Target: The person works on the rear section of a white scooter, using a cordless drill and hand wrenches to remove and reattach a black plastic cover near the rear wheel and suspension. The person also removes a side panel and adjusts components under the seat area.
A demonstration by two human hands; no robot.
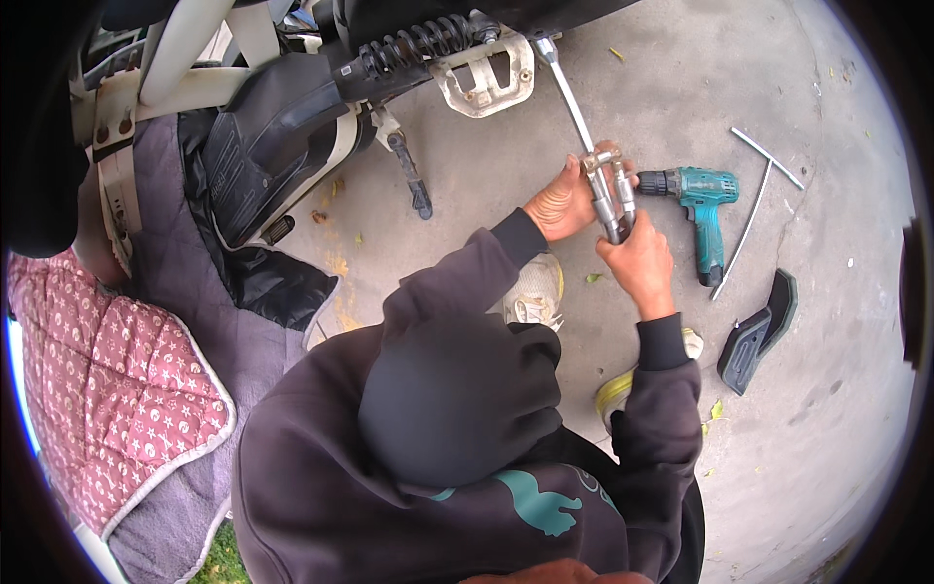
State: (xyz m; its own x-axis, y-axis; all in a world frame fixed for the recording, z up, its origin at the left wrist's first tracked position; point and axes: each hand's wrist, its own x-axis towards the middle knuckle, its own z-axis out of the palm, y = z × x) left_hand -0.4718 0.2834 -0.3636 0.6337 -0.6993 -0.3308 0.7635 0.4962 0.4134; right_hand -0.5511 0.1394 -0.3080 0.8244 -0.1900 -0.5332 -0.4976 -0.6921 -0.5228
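My left hand [556, 212] is closed round a jointed metal hand tool [600, 187], its thumb raised and its fingers partly hidden behind it. The tool has a long silver shaft and two short, thick cylinders side by side; its exact kind I cannot tell. My right hand [642, 263] grips the lower ends of those cylinders. At the top, the shaft reaches the underside of a two-wheeler, next to a whitish metal bracket [484, 83]; whether they touch I cannot make out. Right of my hands lies a teal cordless drill [708, 204], its black chuck close to the left fingers.
On the concrete right of the drill lie a T-shaped metal wrench [757, 209] and two black pedal-like parts [759, 336]. A black kickstand [411, 175] and a coil spring shock absorber [413, 47] project at upper left. A quilted red cover [107, 370] hangs at left.
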